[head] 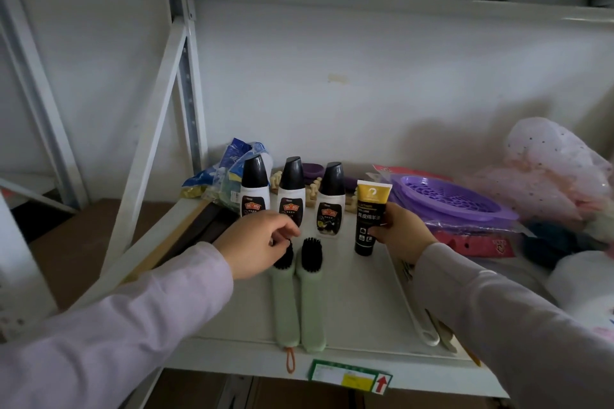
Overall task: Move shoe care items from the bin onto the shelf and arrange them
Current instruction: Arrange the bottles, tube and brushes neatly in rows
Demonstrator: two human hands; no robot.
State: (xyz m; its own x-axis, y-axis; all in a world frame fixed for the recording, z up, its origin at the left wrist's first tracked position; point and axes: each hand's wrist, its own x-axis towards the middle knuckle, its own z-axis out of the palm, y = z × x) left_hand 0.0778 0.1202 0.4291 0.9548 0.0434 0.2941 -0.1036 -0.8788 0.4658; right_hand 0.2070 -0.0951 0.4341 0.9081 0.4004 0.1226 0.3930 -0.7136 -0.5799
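Head view: three polish bottles (pixel 292 196) lined upright at the back of the shelf (pixel 349 302), two green brushes (pixel 299 295) laid side by side in front, likely for a tidy row. Left hand (pixel 257 244) fingers curled loosely onto left brush bristles. Right hand (pixel 403 232) fingers closed around upright black tube (pixel 368 219), base on shelf

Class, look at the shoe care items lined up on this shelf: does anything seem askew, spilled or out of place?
Nothing is spilled or toppled. The three polish bottles stand upright in a row, and the two green brushes lie parallel. Only the black tube is unsettled: the right hand grips it, slightly tilted. The left hand touches the left brush's bristles.
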